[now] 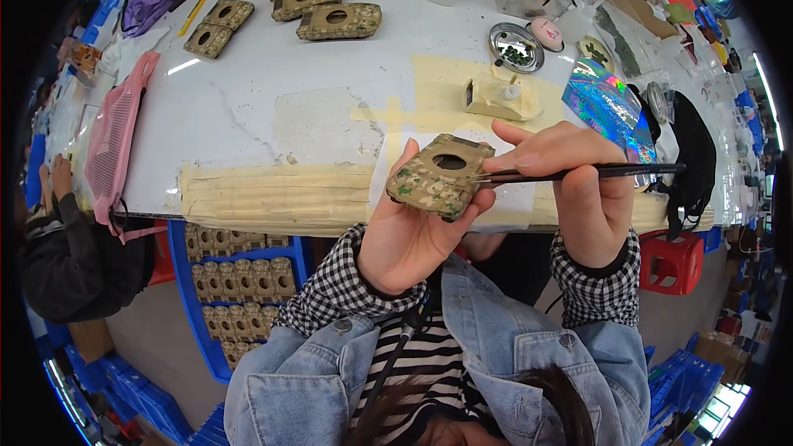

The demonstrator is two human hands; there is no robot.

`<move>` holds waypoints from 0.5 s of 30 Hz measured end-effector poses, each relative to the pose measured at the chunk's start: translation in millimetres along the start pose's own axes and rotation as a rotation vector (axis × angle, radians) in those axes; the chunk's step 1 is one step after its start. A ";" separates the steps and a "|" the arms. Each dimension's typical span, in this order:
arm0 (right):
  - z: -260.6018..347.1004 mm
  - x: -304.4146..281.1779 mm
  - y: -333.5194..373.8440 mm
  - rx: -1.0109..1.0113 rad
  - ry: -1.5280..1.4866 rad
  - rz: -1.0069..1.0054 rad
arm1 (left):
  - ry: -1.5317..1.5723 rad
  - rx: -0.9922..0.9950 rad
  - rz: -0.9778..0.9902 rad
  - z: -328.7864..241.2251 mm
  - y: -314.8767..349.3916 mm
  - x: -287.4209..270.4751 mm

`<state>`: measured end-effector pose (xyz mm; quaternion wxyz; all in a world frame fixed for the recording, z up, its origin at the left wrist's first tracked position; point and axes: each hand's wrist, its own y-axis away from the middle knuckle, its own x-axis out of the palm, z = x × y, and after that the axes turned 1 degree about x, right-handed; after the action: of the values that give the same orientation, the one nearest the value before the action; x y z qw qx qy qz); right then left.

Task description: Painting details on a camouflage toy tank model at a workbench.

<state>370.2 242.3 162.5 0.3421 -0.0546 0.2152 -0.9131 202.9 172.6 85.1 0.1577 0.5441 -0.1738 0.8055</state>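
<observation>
My left hand [396, 252] holds a camouflage-painted model tank hull [425, 190] from below, tilted, with its round hole facing up. In my right hand [591, 198] is a pair of black tweezers [619, 171], pinched between thumb and fingers. The tweezers' fine tips reach the hull's right side; whether a small part sits between them is too small to tell. Beyond my hands stands a block covered in masking tape [496, 99]. Farther off, a round metal dish [510, 30] holds small dark green pieces.
Several more camouflage hulls [340, 23] lie at the far left, near a yellow knife [193, 14]. A pink mesh bag [120, 136] hangs over the left edge. Below, a blue tray [188, 306] contains rows of hulls. Holographic sheet [607, 99] and black cloth [694, 149] lie right.
</observation>
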 end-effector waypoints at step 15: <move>-3.4 5.5 8.0 -0.083 0.193 -0.005 | -0.252 0.178 0.027 7.2 -0.7 10.9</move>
<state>370.0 234.6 155.8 0.3148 0.0191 0.2845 -0.9053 205.2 170.7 97.8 0.0750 0.6504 -0.1272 0.7451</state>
